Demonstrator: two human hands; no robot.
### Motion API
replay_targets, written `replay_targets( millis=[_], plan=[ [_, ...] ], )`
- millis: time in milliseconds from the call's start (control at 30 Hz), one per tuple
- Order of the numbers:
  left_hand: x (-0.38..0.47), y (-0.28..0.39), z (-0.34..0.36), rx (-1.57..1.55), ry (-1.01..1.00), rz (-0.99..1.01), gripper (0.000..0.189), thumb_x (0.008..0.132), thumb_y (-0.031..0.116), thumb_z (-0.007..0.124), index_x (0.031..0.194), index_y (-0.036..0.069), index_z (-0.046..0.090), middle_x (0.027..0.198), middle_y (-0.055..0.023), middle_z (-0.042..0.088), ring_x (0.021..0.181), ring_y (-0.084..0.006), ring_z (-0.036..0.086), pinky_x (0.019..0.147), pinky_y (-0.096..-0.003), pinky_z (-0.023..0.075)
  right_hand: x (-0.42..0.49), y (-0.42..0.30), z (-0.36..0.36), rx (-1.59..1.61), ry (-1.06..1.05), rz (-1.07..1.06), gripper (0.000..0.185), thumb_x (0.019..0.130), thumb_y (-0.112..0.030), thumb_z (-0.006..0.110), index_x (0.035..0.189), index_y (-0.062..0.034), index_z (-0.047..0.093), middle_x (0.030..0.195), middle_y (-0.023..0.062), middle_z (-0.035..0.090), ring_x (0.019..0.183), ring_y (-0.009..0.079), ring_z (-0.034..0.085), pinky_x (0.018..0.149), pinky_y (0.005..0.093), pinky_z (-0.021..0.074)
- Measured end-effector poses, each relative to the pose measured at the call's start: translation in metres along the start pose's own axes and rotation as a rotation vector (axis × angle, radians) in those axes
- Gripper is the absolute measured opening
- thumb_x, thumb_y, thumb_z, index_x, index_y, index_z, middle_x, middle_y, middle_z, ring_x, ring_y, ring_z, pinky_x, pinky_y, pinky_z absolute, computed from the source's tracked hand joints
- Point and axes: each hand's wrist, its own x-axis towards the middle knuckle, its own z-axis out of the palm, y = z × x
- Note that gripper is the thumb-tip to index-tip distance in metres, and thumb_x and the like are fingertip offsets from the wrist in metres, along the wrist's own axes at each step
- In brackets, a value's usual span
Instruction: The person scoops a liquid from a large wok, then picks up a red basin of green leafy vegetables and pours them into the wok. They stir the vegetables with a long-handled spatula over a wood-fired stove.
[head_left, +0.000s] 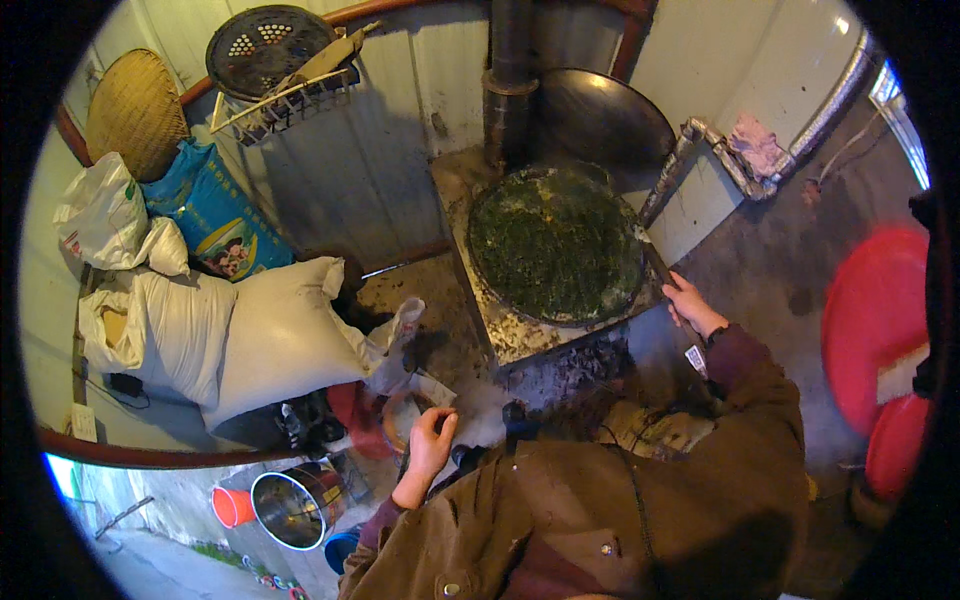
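Note:
A large round wok (556, 244) full of dark green, chopped leafy stuff sits on a grimy square stove (529, 341). My right hand (690, 304) is closed around a long thin handle (656, 259) at the wok's right edge; the handle's far end reaches the rim, and I cannot tell what tool it belongs to. A tag with a printed code hangs near my right wrist. Low and left of the stove, my left hand (433, 450) is curled with its thumb against the fingers. Whether it holds anything is unclear. Pale steam or smoke drifts beside it.
Behind the wok rise a stovepipe (510, 82) and a large metal lid or pan (600, 120). White sacks (289, 330) and a blue sack (217, 210) lie left. A metal bucket (289, 510) and a red pail (232, 507) stand lower left. Red round objects (874, 322) are at right.

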Motion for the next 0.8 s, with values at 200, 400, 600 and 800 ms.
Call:
replay_targets(
  millis=[200, 400, 600, 800],
  plan=[
    [-0.016, -0.013, 0.004, -0.034, 0.100, -0.191, 0.019, 0.080, 0.016, 0.059, 0.089, 0.000, 0.060, 0.077, -0.0115, 0.061, 0.068, -0.0173, 0.058, 0.063, -0.0274, 0.0451, 0.075, -0.012, -0.004, 0.045, -0.082, 0.058, 0.050, 0.089, -0.025, 0.046, 0.133, -0.0194, 0.026, 0.053, 0.0016, 0.043, 0.037, 0.0122, 0.040, 0.033, 0.0286, 0.0369],
    [-0.002, -0.017, 0.026, -0.043, 0.115, -0.206, 0.019, 0.080, 0.016, 0.060, 0.089, -0.001, 0.060, 0.075, -0.0108, 0.061, 0.067, -0.0161, 0.058, 0.062, -0.0268, 0.0448, 0.098, -0.001, -0.017, 0.154, -0.108, 0.088, 0.046, 0.089, -0.027, 0.046, 0.131, -0.0200, 0.029, 0.053, 0.0023, 0.043, 0.038, 0.0126, 0.040, 0.033, 0.0287, 0.0356],
    [0.034, 0.000, 0.050, -0.091, 0.044, -0.195, 0.019, 0.081, 0.015, 0.058, 0.090, -0.001, 0.059, 0.075, -0.0111, 0.061, 0.068, -0.0158, 0.058, 0.063, -0.0270, 0.0449, 0.072, 0.020, -0.051, 0.274, -0.085, 0.189, 0.044, 0.089, -0.030, 0.046, 0.129, -0.0201, 0.030, 0.056, 0.0028, 0.045, 0.039, 0.0134, 0.041, 0.037, 0.0287, 0.0370],
    [0.063, 0.009, 0.068, -0.034, -0.059, -0.158, 0.020, 0.081, 0.017, 0.058, 0.091, -0.001, 0.058, 0.079, -0.0134, 0.061, 0.071, -0.0199, 0.058, 0.064, -0.0291, 0.0450, 0.029, 0.061, -0.054, 0.481, -0.004, 0.322, 0.055, 0.087, -0.030, 0.050, 0.134, -0.0251, 0.023, 0.061, 0.0051, 0.048, 0.044, 0.0139, 0.044, 0.041, 0.0306, 0.0395]
  ],
)
